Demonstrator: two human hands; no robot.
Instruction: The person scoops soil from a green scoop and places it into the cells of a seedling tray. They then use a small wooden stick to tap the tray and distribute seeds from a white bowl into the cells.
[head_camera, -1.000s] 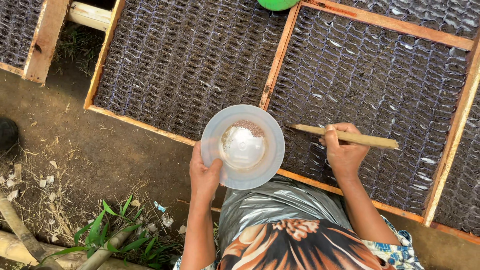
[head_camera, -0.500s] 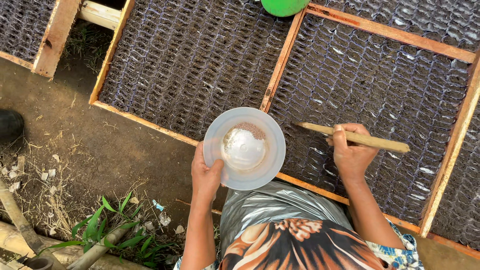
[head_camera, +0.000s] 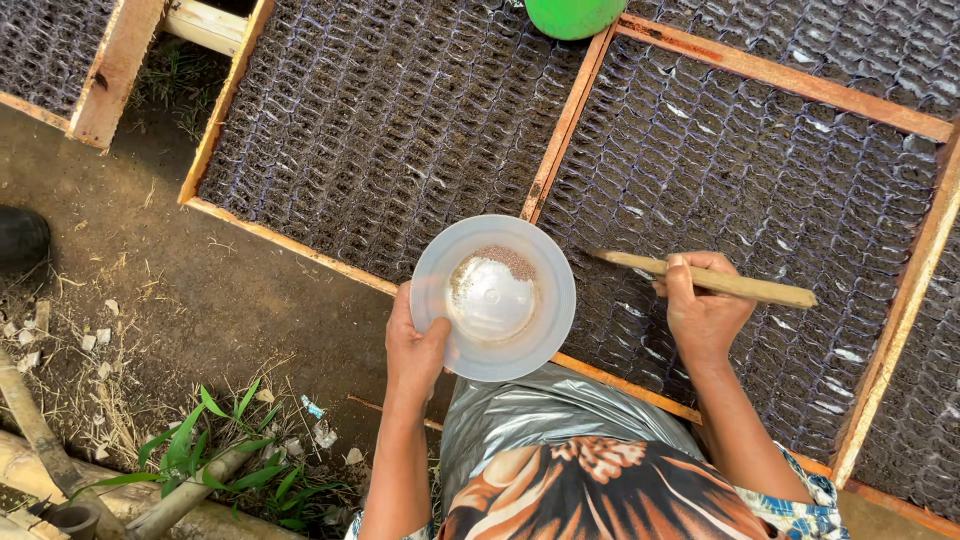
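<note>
While the dish is the landmark, places run out from it:
Dish (head_camera: 493, 298): shallow, round, pale grey, held level in front of the person's lap, over the near edge of the frame.
Seeds (head_camera: 506, 262): small brownish heap, at the dish's far side, inside its centre hollow.
Left hand (head_camera: 415, 345): at the dish's left rim, fingers closed on it, thumb on top.
Stick (head_camera: 705, 279): pale wood, just right of the dish, lying nearly level, tip toward the dish.
Right hand (head_camera: 703, 312): right of the dish, fingers wrapped round the stick's middle.
Frame (head_camera: 565, 128): wooden, beyond and under the dish, filled with rows of small dark soil cells.
Green tub (head_camera: 574, 14): well beyond the dish, at the top edge.
Bamboo shoot (head_camera: 215, 450): well left of the dish, on bare ground.
</note>
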